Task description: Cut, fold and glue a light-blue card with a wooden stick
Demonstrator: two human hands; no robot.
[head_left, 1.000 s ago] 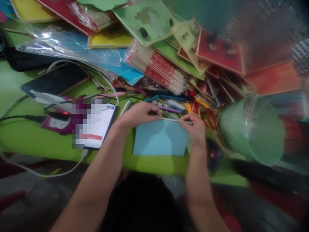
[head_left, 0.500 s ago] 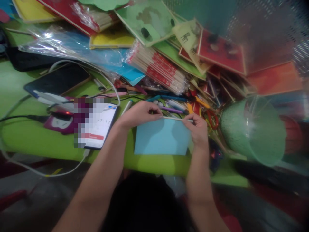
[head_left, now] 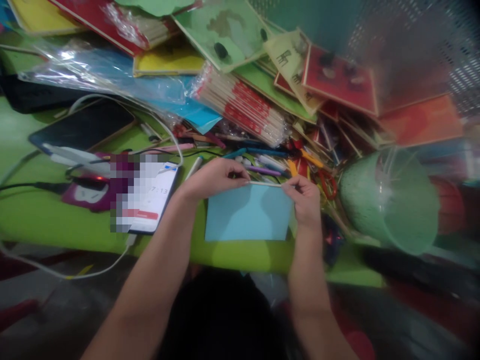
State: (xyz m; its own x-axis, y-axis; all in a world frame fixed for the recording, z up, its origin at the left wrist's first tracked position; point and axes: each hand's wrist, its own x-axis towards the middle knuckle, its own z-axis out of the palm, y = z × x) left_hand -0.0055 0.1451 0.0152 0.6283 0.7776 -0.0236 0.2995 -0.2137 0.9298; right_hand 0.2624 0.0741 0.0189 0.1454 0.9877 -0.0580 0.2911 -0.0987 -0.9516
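A thin pale stick (head_left: 265, 184) is held level by both ends at a crowded green counter (head_left: 33, 220), gripped at one end by the left hand (head_left: 227, 176) and at the other by the right hand (head_left: 305, 197). The fingers (head_left: 243, 179) of each hand are pinched together on the stick, with thumb and fingertips brought nearly together and a small gap left behind the left hand's pinch. The stick is lined up along the far edge of a light blue sheet (head_left: 247, 217), which is laid near the counter's front edge, between the forearms; whether the stick is pressed to the sheet cannot be told.

To the left, a lit phone (head_left: 165, 192) is partly masked by pixelation, beside a purple power strip (head_left: 88, 195) and a darker phone (head_left: 84, 125). A white marker (head_left: 194, 168) is seen just beyond the left wrist. Behind the hands, a bundle of sticks (head_left: 240, 102) is wrapped in clear plastic, below a green panel (head_left: 225, 32) and near a red panel (head_left: 341, 77). At right, a translucent green container (head_left: 390, 200) is tipped on its side.
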